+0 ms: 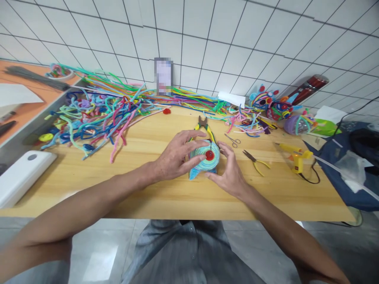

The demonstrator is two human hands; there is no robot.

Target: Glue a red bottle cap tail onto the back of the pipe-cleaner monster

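Note:
A round craft piece (202, 150) of coiled blue and green pipe cleaners is between my hands over the table. It has a red centre (210, 156) with a thin black strand over it, and blue points at its lower edge. My left hand (182, 154) lies over its left side, thumb near the red centre and fingers across the top. My right hand (233, 170) curves around the right side, thumb at the lower edge and fingers at the upper right. Just beyond the piece lie yellow-handled pliers (209, 132), partly hidden by my left hand.
Small scissors (233, 141), a second pair of pliers (257, 161) and a yellow glue gun (297, 157) lie to the right. A heap of pipe cleaners (97, 114) fills the left back. Finished colourful figures (271, 104) stand by the wall. A white device (26, 177) is at left.

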